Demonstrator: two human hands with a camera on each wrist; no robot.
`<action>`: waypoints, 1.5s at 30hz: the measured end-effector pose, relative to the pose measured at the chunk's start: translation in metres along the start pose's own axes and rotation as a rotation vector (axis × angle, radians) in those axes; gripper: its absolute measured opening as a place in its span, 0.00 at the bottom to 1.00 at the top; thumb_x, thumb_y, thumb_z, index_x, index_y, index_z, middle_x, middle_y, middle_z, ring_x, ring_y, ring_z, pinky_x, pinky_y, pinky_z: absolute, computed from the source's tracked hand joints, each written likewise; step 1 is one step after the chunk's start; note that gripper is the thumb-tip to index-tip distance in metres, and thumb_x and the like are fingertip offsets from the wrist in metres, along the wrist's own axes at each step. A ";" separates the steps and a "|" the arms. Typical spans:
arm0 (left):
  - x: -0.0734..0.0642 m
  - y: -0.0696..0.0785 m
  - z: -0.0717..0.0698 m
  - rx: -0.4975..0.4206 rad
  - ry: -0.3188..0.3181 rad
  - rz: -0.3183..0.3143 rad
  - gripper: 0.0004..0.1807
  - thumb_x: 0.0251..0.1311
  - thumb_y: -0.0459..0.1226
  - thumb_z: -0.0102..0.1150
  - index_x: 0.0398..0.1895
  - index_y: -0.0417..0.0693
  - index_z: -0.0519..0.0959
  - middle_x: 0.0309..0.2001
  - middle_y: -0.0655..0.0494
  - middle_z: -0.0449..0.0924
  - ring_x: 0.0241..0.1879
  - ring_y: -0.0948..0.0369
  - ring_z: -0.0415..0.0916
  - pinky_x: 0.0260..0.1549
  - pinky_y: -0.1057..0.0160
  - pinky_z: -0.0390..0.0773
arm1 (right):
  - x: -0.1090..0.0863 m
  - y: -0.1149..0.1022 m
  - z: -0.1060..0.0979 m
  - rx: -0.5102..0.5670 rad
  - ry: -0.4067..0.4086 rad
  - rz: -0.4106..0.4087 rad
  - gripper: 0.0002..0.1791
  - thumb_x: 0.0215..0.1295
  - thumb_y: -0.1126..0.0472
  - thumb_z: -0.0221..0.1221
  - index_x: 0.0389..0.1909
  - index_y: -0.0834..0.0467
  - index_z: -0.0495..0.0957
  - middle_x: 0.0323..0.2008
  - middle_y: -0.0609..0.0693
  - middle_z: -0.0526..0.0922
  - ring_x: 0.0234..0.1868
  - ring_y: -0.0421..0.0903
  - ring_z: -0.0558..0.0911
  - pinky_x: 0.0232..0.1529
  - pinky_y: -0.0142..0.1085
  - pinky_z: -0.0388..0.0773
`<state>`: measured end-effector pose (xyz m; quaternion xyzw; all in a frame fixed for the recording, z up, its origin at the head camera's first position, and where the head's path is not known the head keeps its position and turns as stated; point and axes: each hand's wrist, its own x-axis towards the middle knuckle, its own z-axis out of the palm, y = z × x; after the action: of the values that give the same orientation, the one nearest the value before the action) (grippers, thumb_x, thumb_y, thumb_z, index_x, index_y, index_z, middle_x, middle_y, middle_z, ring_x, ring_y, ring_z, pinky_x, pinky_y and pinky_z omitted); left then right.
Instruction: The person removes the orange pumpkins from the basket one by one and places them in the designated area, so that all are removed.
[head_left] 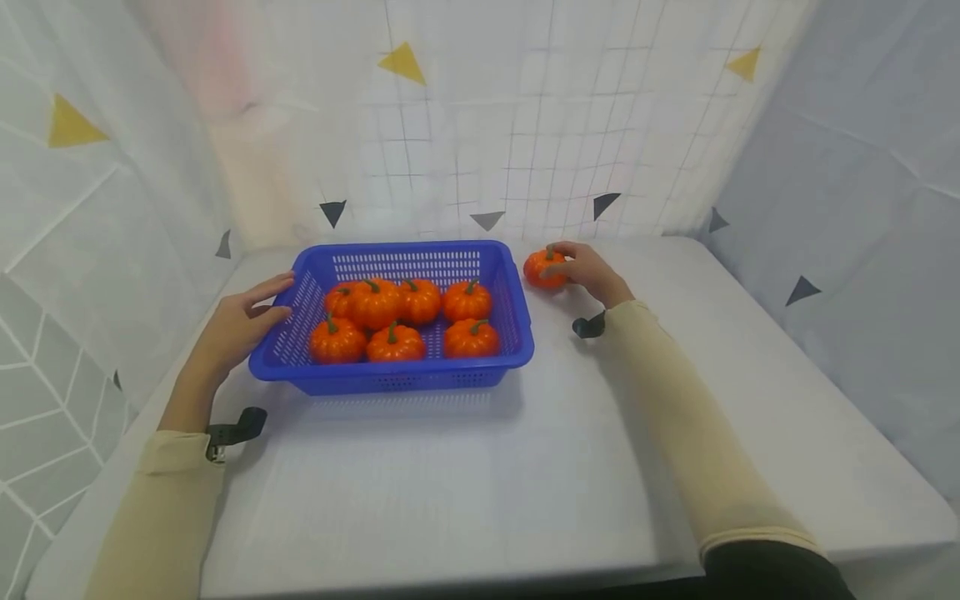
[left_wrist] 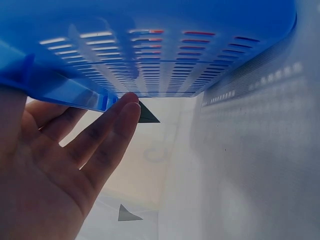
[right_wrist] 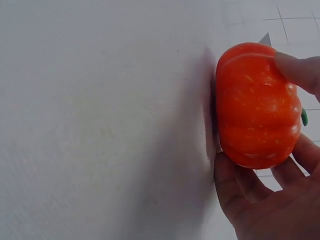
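Observation:
A small orange pumpkin (head_left: 544, 268) with a green stem is on the white table, just right of the basket. My right hand (head_left: 588, 271) grips it, thumb on one side and fingers on the other; the right wrist view shows the pumpkin (right_wrist: 257, 107) at or very near the tabletop. Several similar pumpkins (head_left: 396, 342) lie inside a blue slotted plastic basket (head_left: 408, 375). At the basket's left side, my left hand (head_left: 236, 329) touches the rim with fairly straight fingers. From below, the left wrist view shows those fingers (left_wrist: 107, 132) against the basket's outer side.
The white table (head_left: 420, 500) is enclosed by pale cloth walls at the back and both sides. Yellow, black and grey triangles mark the back wall (head_left: 480, 125) and the side walls. A dark wrist strap (head_left: 238, 427) sits on the left forearm.

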<state>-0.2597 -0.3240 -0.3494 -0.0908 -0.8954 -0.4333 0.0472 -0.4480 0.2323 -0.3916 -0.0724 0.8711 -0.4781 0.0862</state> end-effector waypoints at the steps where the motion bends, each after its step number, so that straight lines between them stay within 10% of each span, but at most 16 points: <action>1: 0.000 0.000 0.000 0.001 0.002 -0.001 0.31 0.77 0.43 0.57 0.80 0.48 0.65 0.79 0.49 0.60 0.75 0.38 0.59 0.65 0.37 0.67 | 0.001 0.000 0.000 0.002 0.001 -0.001 0.39 0.65 0.55 0.69 0.76 0.57 0.68 0.75 0.56 0.65 0.72 0.56 0.64 0.72 0.52 0.66; 13: -0.002 0.001 -0.001 -0.008 0.004 -0.019 0.31 0.78 0.43 0.56 0.80 0.49 0.64 0.80 0.50 0.59 0.76 0.40 0.57 0.66 0.36 0.66 | 0.002 -0.003 0.001 -0.041 0.007 0.022 0.42 0.64 0.54 0.70 0.77 0.54 0.67 0.78 0.56 0.61 0.78 0.59 0.54 0.77 0.61 0.48; 34: 0.001 0.000 0.001 -0.009 0.008 -0.002 0.31 0.78 0.43 0.56 0.80 0.50 0.64 0.79 0.51 0.59 0.76 0.41 0.57 0.67 0.36 0.65 | -0.008 -0.016 -0.012 0.011 -0.039 -0.027 0.43 0.67 0.59 0.68 0.80 0.53 0.61 0.78 0.58 0.61 0.75 0.58 0.64 0.73 0.55 0.64; 45: 0.000 -0.001 0.001 -0.008 0.005 -0.010 0.31 0.78 0.43 0.56 0.80 0.51 0.65 0.80 0.52 0.59 0.76 0.41 0.58 0.66 0.37 0.66 | -0.021 -0.060 -0.018 -0.171 0.047 -0.058 0.45 0.66 0.54 0.69 0.81 0.48 0.60 0.80 0.52 0.57 0.77 0.61 0.59 0.70 0.64 0.63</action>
<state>-0.2601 -0.3241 -0.3506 -0.0854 -0.8940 -0.4373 0.0468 -0.4287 0.2191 -0.3299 -0.0936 0.9079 -0.4060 0.0452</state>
